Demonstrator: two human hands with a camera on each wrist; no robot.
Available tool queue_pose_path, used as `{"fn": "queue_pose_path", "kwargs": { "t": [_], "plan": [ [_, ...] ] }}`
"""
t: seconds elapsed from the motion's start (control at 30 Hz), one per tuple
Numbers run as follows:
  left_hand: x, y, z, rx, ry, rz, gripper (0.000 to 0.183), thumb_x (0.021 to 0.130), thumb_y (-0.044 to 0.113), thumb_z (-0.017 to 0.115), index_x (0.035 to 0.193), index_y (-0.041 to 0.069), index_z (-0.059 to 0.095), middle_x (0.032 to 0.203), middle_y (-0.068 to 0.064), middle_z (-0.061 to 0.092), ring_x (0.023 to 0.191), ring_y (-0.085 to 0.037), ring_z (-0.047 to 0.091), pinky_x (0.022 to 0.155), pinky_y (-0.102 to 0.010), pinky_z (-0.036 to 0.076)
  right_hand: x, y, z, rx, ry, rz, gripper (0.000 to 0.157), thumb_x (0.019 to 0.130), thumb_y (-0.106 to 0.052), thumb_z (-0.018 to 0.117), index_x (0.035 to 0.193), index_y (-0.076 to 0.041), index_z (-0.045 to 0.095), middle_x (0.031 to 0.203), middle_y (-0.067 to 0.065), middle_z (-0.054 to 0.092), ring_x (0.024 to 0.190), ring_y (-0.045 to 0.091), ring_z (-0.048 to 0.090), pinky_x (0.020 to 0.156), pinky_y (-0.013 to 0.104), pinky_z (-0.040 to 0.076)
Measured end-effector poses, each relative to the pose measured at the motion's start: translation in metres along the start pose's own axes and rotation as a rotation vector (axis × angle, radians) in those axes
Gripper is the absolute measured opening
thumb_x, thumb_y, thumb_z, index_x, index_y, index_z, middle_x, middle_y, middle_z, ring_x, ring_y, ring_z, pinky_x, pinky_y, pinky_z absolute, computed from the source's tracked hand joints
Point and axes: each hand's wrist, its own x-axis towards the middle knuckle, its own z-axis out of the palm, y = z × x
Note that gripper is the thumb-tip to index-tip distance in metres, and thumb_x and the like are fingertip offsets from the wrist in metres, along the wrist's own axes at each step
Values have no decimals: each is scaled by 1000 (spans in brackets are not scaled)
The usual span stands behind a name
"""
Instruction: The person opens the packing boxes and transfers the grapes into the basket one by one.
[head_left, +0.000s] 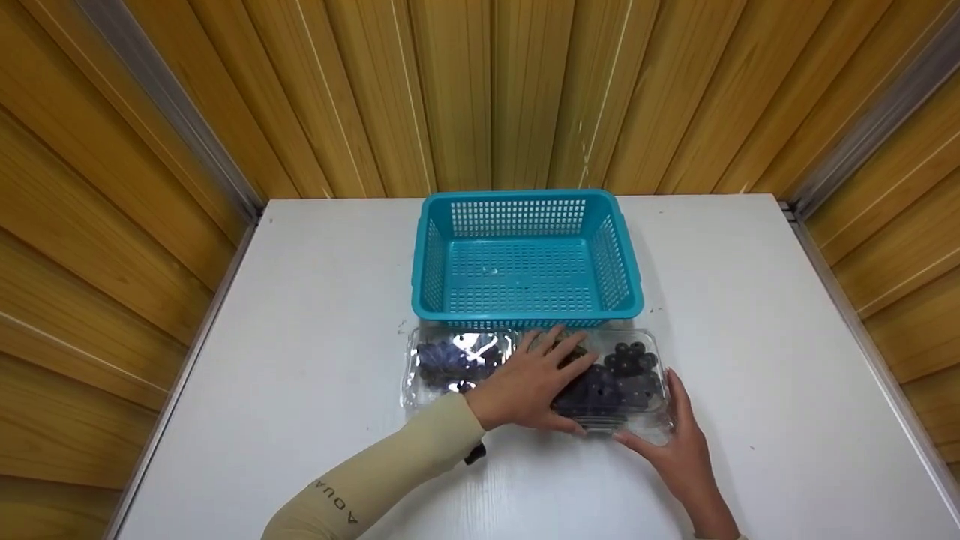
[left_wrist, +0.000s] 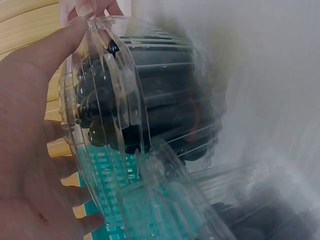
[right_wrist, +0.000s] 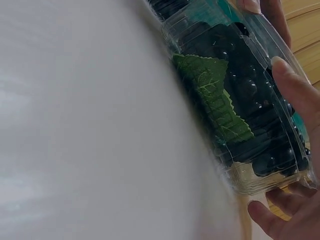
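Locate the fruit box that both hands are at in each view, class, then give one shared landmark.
Head: fruit box just right of and below centre.
Left wrist: fruit box in the upper middle.
Right wrist: fruit box at upper right, slanting.
Landmark: teal basket, only partly visible in the wrist views.

Under hands [head_left: 529,386] [head_left: 682,442]: white tabletop [head_left: 750,337] | beyond them: wood-grain panel wall [head_left: 525,97] (boards upright) | either side: similar side walls [head_left: 97,262] [head_left: 885,247], grey corner posts [head_left: 161,97]
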Motion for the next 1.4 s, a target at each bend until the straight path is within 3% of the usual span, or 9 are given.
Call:
{"fn": "queue_pose_path", "kwargs": {
  "t": [0.5, 0.8, 1.07, 1.23, 1.4],
  "plan": [
    [-1, 4, -2, 44, 7, 2, 94, 79, 79, 50, 154, 30, 23, 161, -4, 23, 146, -36, 26, 115, -55, 28, -1, 5, -1, 33, 4, 31, 122, 71, -44, 83, 156, -31, -4, 164, 7, 8, 149, 37, 13, 117, 58, 19],
    [0, 4, -2, 67, 0, 15, 87, 83, 78, 43, 154, 30, 25, 160, -3, 28, 145, -37, 29, 114, -56, 30, 0, 8, -3, 80, -19, 79, 116, 74, -45, 80, 155, -34, -2, 165, -2, 6, 152, 30, 3, 117, 61, 12],
    [1, 3, -1, 59, 0, 17, 83, 85, 77, 38, 153, 31, 27, 159, 0, 30, 144, -36, 32, 113, -56, 31, -3, 13, -5, 159, -43, 55, 104, 82, -40, 74, 156, -31, 1, 164, -3, 6, 150, 30, 15, 114, 47, 29],
    [1, 3, -4, 24, -13, 17, 82, 86, 77, 37, 153, 31, 27, 159, -1, 29, 145, -36, 30, 114, -56, 29, -3, 13, -7, 222, -50, 44, 91, 91, -34, 66, 157, -25, 4, 164, -1, 8, 150, 29, 15, 116, 43, 26],
    [1, 2, -7, -11, -16, 21, 81, 86, 76, 38, 152, 31, 28, 159, -1, 30, 144, -37, 30, 113, -58, 30, -3, 11, -8, 270, -69, 66, 84, 95, -32, 61, 157, -21, 5, 164, 1, 9, 149, 28, 17, 107, 11, 32]
  ]
}}
